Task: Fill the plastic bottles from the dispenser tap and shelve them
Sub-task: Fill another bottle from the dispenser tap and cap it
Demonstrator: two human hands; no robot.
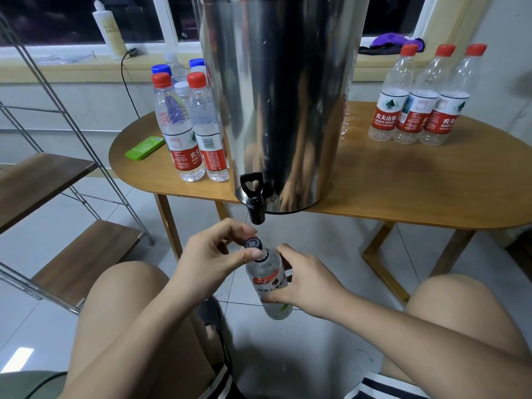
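Note:
A clear plastic bottle (269, 286) with a red and white label is held upright just below the black tap (254, 203) of the steel dispenser (282, 96). My right hand (305, 280) grips the bottle's body. My left hand (213, 254) pinches a dark cap (253, 243) tilted at the bottle's mouth. No water runs from the tap. Several capped bottles (190, 122) stand left of the dispenser on the wooden table (403, 191). Three red-capped bottles (417, 99) stand at its right.
A metal-framed rack with wooden shelves (51, 180) stands at the left. A green flat case (144, 148) lies on the table's left end. Spilled water glistens beside the dispenser's right side. My bare knees flank the bottle above a tiled floor.

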